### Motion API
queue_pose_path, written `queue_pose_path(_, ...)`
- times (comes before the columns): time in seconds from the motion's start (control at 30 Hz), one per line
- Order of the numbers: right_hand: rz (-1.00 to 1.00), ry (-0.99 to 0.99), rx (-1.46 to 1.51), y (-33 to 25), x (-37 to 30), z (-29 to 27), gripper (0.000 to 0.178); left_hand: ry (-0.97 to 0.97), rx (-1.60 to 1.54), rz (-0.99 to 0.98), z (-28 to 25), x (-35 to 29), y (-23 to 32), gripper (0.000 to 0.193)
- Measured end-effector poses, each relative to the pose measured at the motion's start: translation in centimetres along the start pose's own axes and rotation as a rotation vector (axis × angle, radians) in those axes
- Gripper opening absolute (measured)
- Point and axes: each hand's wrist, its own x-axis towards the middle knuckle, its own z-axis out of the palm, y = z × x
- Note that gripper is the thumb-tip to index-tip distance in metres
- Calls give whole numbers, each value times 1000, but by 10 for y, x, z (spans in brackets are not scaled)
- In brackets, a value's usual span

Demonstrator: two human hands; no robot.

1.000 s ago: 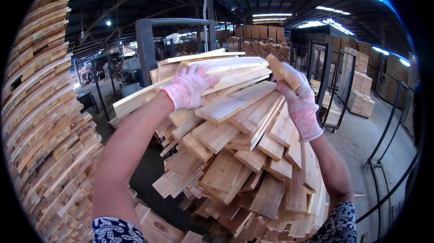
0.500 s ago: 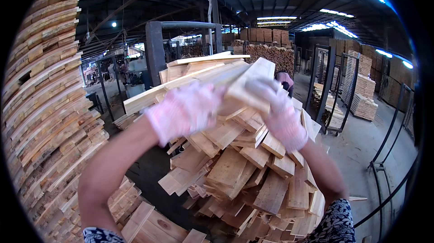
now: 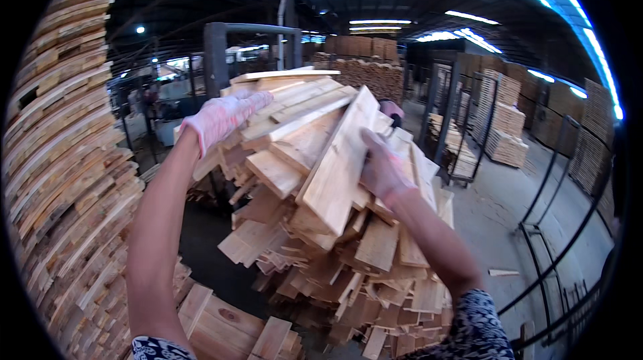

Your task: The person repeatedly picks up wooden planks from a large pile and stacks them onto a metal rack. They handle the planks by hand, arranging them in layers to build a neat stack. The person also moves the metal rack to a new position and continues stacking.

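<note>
A heaped pile of loose wooden boards (image 3: 378,243) rises in front of me. My right hand (image 3: 385,167), in a pale pink work glove, grips the right edge of a long pale board (image 3: 343,162), with the thumb near its top face. This board lies slanted over the pile, its near end toward me; my other right fingers are mostly hidden. On the pile's far left, my gloved left hand (image 3: 228,117) is stretched flat over the boards (image 3: 295,102), its fingers pointing right. No board is visibly gripped in it.
A tall stack of boards (image 3: 60,159) stands close at my left. More boards (image 3: 224,320) lie low at the near left. A dark metal frame (image 3: 216,58) rises behind the pile. Black racks (image 3: 536,226) and stacked timber (image 3: 506,125) stand at the right. A person (image 3: 392,111) is partly visible beyond the pile.
My hands have moved apart, the left one leftward over the pile. The board in my right hand has come down nearer and now lies slanted on top. The view has shifted right.
</note>
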Motion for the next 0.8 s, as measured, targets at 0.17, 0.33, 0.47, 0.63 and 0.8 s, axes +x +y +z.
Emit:
queue_pose_path(0.17, -40, 162, -48, 13, 32, -4, 77, -404, 45, 434, 38, 18, -13, 64)
queue_pose_path(0.33, 207, -95, 156, 1, -20, -27, 62, -293, -593, -164, 63, -53, 56, 78)
queue_pose_path(0.47, -32, -178, -100, 28, -103, -23, 75, -220, -865, -233, 87, -149, 81, 100)
queue_pose_path(0.63, -8, -367, -56, 74, -193, -17, 99, -93, -524, -290, 134, -316, 89, 107)
queue_pose_path(0.8, -9, -376, -307, 154, -258, 24, 119, -33, -1036, -645, 180, -438, 85, 95)
